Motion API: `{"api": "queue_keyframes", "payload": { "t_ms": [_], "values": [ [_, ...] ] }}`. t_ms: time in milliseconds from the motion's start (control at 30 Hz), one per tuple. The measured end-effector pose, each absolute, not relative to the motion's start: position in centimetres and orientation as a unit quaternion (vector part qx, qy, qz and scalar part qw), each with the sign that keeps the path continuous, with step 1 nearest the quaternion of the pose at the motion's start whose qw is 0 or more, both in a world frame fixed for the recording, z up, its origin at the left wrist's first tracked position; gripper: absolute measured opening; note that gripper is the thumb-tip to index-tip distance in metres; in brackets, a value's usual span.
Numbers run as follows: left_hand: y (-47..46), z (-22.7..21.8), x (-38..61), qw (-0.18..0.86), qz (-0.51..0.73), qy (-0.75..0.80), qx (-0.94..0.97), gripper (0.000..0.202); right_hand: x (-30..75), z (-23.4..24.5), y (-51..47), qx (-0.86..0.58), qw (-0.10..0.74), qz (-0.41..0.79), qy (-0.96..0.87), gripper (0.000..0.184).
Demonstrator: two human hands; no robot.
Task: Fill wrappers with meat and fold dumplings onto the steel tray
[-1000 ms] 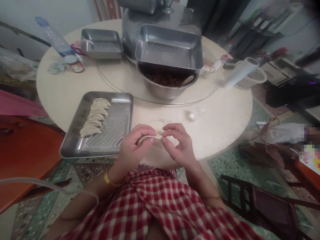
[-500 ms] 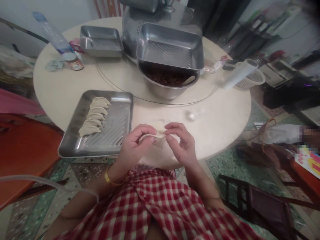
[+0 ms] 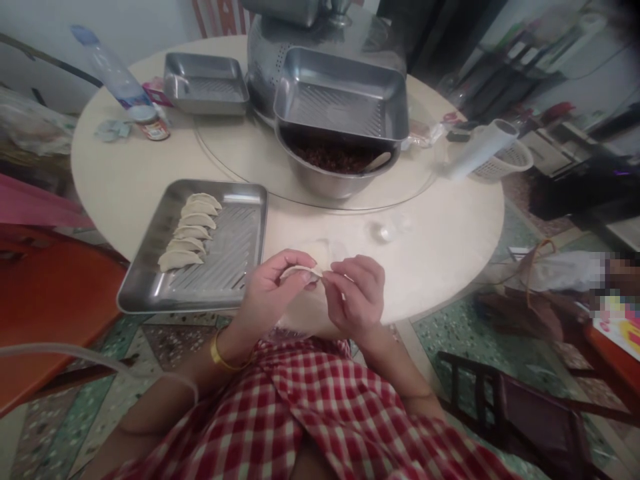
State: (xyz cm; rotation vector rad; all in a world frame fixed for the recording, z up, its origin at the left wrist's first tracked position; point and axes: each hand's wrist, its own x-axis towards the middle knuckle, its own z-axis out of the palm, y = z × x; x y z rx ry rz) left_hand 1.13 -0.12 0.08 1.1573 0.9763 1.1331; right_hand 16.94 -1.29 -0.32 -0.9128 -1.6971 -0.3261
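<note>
The right hand [image 3: 357, 293] has curled in, pinching the dumpling [image 3: 311, 270] the left hand [image 3: 267, 290] holds, perhaps closing its end.

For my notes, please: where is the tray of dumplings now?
In the head view, the tray lies at the near left edge of the table, just left of the left hand.

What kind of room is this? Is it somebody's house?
Probably a home dining area or kitchen, though I can't be certain. There's a round table, a metal tray holding a row of dumplings, and a metal bowl of dark food.
</note>
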Motion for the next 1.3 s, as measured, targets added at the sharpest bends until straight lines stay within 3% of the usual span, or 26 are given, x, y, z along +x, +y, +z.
{"api": "queue_keyframes", "payload": {
  "t_ms": [100,267,500,733,967,1233,1300],
  "values": [
    [-0.2,0.4,1.2,0.584,0.495,0.413,0.494,0.011,17.1,-0.7,-1.4,-0.397,0.557,-0.132,-0.718,0.031],
    [-0.2,0.8,1.1,0.595,0.495,0.404,0.489,0.010,17.3,-0.9,-1.1,-0.411,0.552,-0.043,-0.724,0.058],
    [-0.1,0.7,1.2,0.511,0.490,0.399,0.583,0.012,16.4,-1.2,-0.5,-0.395,0.533,0.039,-0.747,0.049],
    [-0.4,0.3,1.1,0.567,0.488,0.386,0.540,0.021,15.9,-1.9,-0.3,-0.398,0.561,0.042,-0.725,0.040],
    [-0.1,0.9,1.1,0.546,0.502,0.377,0.554,0.006,15.5,-1.8,0.0,-0.355,0.553,0.108,-0.746,0.057],
    [-0.2,0.3,0.6,0.591,0.513,0.363,0.506,0.022,14.6,-2.6,0.1,-0.344,0.612,0.124,-0.701,0.042],
    [-0.4,0.2,0.7,0.585,0.528,0.367,0.494,0.016,14.1,-2.9,-0.1,-0.363,0.617,0.125,-0.687,0.040]
  ]
}}
